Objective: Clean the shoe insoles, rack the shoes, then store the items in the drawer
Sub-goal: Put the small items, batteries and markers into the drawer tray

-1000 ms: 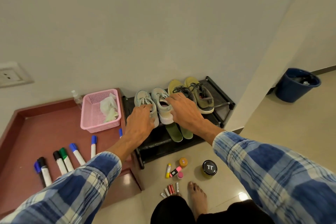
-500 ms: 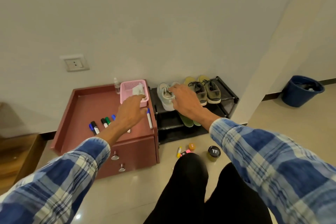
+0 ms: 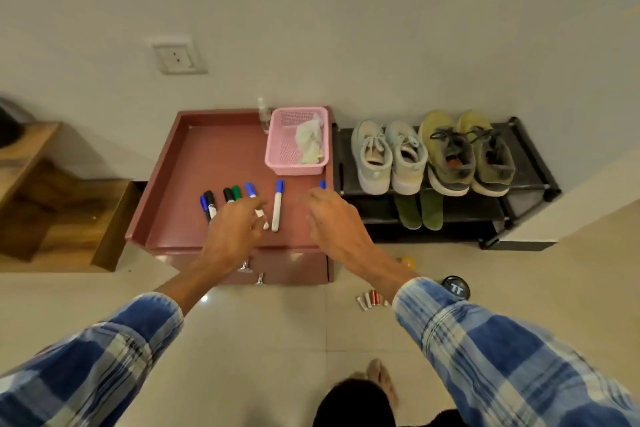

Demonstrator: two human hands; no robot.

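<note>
Head view looks down on a low reddish-brown wooden drawer cabinet [image 3: 221,156] against the wall, with a black metal-framed shoe rack [image 3: 526,163] touching its right side. On the rack's top shelf stand a pale grey-green pair of sneakers [image 3: 388,156] and an olive pair of sneakers [image 3: 464,152]; two green foam insoles [image 3: 419,211] lie on the shelf below. A pink plastic mesh basket [image 3: 298,170] sits at the cabinet's back right corner. Both hands hover over the cabinet's front half, fingers loosely spread and blurred, gripping nothing that I can see. The white-barrelled markers [image 3: 230,194] lie in a row, long axes running away from the person, caps at the far end. The left hand [image 3: 228,236] is over that row, so it looks the nearer for gathering them. One blue-capped marker [image 3: 277,206] lies between the hands, and the right hand [image 3: 332,222] sits just short of another blue cap [image 3: 322,184] at the right edge.
</note>
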